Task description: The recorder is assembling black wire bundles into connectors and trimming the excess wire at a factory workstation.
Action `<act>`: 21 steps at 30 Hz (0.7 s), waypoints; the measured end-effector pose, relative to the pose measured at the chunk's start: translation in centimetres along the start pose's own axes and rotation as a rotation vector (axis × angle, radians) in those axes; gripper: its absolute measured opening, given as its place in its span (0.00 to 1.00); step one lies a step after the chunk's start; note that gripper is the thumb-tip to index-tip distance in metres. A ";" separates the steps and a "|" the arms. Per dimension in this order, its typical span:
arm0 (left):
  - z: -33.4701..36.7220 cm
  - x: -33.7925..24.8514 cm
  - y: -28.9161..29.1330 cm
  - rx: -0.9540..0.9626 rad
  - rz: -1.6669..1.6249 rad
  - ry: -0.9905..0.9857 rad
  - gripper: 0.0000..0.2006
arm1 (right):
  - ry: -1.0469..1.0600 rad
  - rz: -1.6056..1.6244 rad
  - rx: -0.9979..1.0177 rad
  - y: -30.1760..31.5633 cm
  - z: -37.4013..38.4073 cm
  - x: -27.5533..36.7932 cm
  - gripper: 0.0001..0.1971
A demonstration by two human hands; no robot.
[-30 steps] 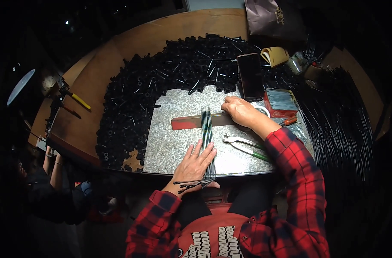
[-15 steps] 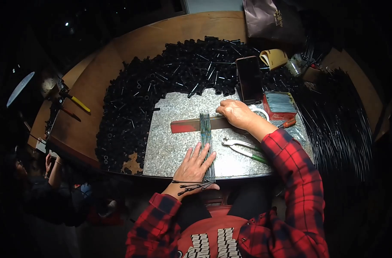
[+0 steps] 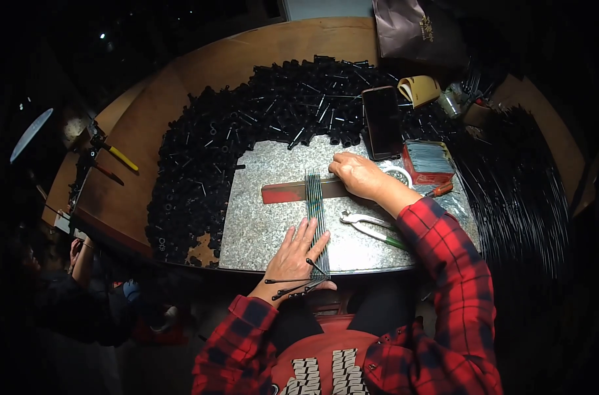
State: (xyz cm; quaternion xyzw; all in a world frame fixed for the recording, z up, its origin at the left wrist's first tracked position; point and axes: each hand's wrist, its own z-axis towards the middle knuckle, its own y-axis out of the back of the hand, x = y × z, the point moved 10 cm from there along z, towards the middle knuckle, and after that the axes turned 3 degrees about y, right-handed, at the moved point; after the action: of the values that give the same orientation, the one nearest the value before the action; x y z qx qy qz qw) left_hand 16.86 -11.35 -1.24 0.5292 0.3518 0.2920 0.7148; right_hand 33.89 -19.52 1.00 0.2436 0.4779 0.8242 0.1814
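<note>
My left hand [image 3: 291, 253] lies with fingers stretched flat along the left side of a row of thin dark metal rods [image 3: 316, 214], its thumb under their near ends. Bent, black-tipped rod ends [image 3: 289, 291] fan out over my left wrist; one points up across the back of the hand. The rods' far part rests across a long bar [image 3: 281, 193], reddish at its left end. Just right of the rods, my right hand [image 3: 358, 174] is closed in a pinch above the bar; what its fingertips hold, if anything, is hidden.
Pincers with green handles [image 3: 372, 228] lie right of the rods on a speckled slab [image 3: 253, 230]. Behind are a heap of black parts [image 3: 247, 112], a phone [image 3: 382, 122] and a red box [image 3: 429, 163]. More rods [image 3: 520, 191] lie at right; another person's arm [image 3: 82, 253] shows at left.
One black-tipped rod end has swung up over my left hand from the fan at the wrist. Both hands stay nearly in place.
</note>
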 end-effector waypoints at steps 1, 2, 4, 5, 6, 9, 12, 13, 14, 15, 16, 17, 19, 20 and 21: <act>0.0 -0.1 0.2 -0.010 -0.016 -0.004 0.52 | 0.001 0.000 0.000 -0.3 -0.1 -0.1 0.15; 0.0 0.0 0.1 -0.010 -0.016 -0.004 0.52 | 0.004 0.026 -0.019 -0.4 -0.1 -0.3 0.19; -0.1 0.0 0.1 -0.029 -0.020 -0.003 0.51 | 0.009 0.053 -0.039 -0.4 -0.1 -0.4 0.23; -0.2 0.1 0.0 -0.029 -0.019 -0.003 0.51 | 0.016 0.061 -0.039 -0.3 0.0 -0.3 0.25; -0.3 0.1 0.1 -0.048 -0.006 -0.016 0.51 | 0.024 0.070 -0.040 -0.3 0.0 -0.2 0.27; -0.3 -0.1 0.2 -0.067 0.007 -0.034 0.51 | 0.054 0.086 -0.073 -0.4 0.1 0.0 0.30; -0.1 -0.4 0.4 -0.073 -0.004 -0.039 0.50 | 0.041 0.095 -0.080 0.1 0.5 0.8 0.32; 0.0 -0.4 0.5 -0.081 -0.013 -0.037 0.49 | 0.041 0.095 -0.080 -0.1 0.5 0.8 0.32; 0.1 -0.5 0.6 -0.082 -0.014 -0.037 0.49 | 0.042 0.123 -0.121 -0.1 0.3 0.7 0.28; 0.3 -0.8 0.5 -0.066 0.002 -0.051 0.48 | 0.041 0.150 -0.161 0.1 0.0 0.6 0.23; 0.2 -0.8 0.4 -0.052 0.019 -0.057 0.47 | 0.045 0.083 -0.168 0.9 -0.1 0.9 0.17; 0.1 -0.6 0.4 -0.059 0.016 -0.047 0.47 | 0.052 0.017 -0.174 2.1 -0.3 1.4 0.11; -2.4 2.0 -0.4 -0.073 0.079 0.042 0.46 | 0.110 -0.073 -0.256 2.2 1.2 3.0 0.13; -1.4 0.9 -0.3 -0.113 0.069 -0.027 0.45 | 0.003 -0.164 -0.215 5.3 -0.8 0.8 0.13; -1.1 0.8 -0.3 -0.123 0.062 -0.019 0.45 | -0.038 -0.195 -0.245 7.9 -2.3 -0.5 0.12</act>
State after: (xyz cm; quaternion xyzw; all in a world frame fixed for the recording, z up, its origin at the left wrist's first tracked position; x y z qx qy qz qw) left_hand 16.42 -10.15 -1.90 0.4977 0.3095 0.3301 0.7399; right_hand 32.44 -25.10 6.85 0.1877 0.3918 0.8500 0.2980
